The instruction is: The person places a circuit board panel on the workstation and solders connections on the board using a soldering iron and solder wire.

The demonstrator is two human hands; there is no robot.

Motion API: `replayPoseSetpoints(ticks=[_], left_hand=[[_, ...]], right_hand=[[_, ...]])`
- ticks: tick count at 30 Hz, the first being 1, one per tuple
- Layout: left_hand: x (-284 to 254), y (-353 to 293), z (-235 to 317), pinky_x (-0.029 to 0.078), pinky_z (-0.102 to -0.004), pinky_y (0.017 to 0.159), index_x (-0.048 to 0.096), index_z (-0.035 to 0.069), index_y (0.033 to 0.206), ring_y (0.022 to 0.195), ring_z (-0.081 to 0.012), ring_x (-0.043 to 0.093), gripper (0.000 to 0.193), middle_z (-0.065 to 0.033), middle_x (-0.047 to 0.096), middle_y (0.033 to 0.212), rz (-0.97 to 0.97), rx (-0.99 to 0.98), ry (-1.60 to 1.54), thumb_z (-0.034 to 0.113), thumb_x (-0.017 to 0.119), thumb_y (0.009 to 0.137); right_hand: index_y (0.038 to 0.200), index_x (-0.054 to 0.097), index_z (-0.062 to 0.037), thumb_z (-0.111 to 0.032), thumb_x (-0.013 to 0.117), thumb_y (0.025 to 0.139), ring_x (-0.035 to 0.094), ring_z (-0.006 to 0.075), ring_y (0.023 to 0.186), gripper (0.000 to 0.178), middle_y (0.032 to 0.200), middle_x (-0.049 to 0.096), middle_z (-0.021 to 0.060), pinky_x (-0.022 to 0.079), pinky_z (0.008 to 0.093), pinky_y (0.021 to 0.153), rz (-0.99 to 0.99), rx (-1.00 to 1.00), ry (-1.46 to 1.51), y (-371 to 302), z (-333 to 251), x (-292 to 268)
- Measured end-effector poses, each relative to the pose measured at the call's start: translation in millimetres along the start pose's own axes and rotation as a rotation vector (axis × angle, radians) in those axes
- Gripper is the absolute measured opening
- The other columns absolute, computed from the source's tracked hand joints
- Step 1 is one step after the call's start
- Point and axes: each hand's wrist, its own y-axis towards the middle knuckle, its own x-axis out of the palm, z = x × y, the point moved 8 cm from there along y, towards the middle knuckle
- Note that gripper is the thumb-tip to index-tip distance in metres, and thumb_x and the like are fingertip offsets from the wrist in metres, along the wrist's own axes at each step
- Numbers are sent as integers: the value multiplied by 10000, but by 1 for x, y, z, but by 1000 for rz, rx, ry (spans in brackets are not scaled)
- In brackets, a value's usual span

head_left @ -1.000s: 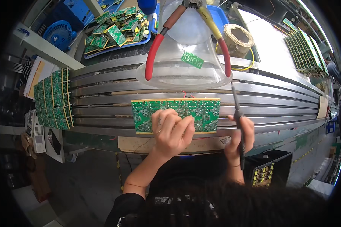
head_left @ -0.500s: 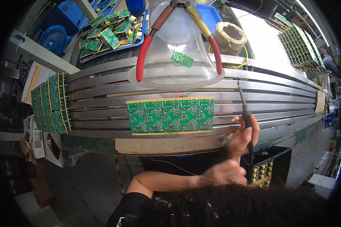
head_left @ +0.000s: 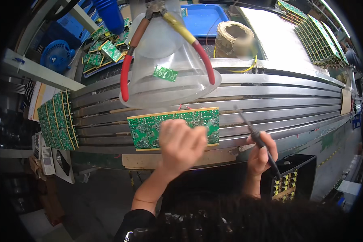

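A soldering iron [head_left: 256, 137] slants up and to the left out of my right hand [head_left: 263, 155], whose fingers are wrapped round its dark handle. Its tip points over the metal slats, right of a green circuit board panel [head_left: 139, 135]. This panel lies flat across the slats with its component joints facing up. My left hand [head_left: 182, 143] is closed above the panel's middle and hides part of it. What those fingers hold, if anything, is out of sight. Thin red wires [head_left: 185, 107] show at the panel's far edge.
Over the panel's far side hangs a clear funnel hood [head_left: 143, 86] with red-handled pliers [head_left: 177, 24] in front. Upright board panels [head_left: 56, 121] stand at left, more [head_left: 316, 38] at far right. A cardboard roll [head_left: 226, 42], blue tray [head_left: 203, 20] and black box [head_left: 308, 177] are around.
My left hand has swung from near my right hand, up and left over the panel. The soldering iron's tip has moved left and nearer. The whole view has shifted slightly.
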Motion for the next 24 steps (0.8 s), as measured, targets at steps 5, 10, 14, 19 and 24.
replayPoseSetpoints(ticks=[5,10,14,19,24], left_hand=[[-8,-11,-23,452,-383,796,693,93,865,769,-218,554,196,-6,529,795,26,-116,40,-13,758,714],[-5,-5,-17,456,-387,812,698,99,877,790,-217,576,206,0,526,789,-9,-119,78,-15,759,717],[4,1,-4,454,-389,811,699,95,886,810,-219,591,210,1,525,782,-29,-72,25,-16,762,719],[11,-1,-5,475,-412,843,693,91,886,848,-231,617,208,-3,526,769,-38,-93,30,-14,764,722],[9,-5,-1,493,-440,891,685,87,878,878,-247,636,197,-6,538,767,-69,-69,9,-10,764,726]], right_hand=[[1132,666,15,-241,545,925,581,248,750,350,894,686,175,483,377,724,-349,-133,-22,11,-21,55],[1069,674,9,-239,569,910,566,235,696,313,789,677,148,480,378,685,-310,-179,-67,17,-19,53],[1003,698,42,-169,637,833,570,261,705,278,814,675,157,500,389,704,-254,-106,20,9,-11,40],[1033,673,2,-236,588,894,561,237,678,288,755,670,141,483,385,689,-240,-96,30,8,-7,33],[943,713,32,-162,648,819,582,264,675,239,806,684,132,502,393,694,-266,-118,51,7,-12,33]])
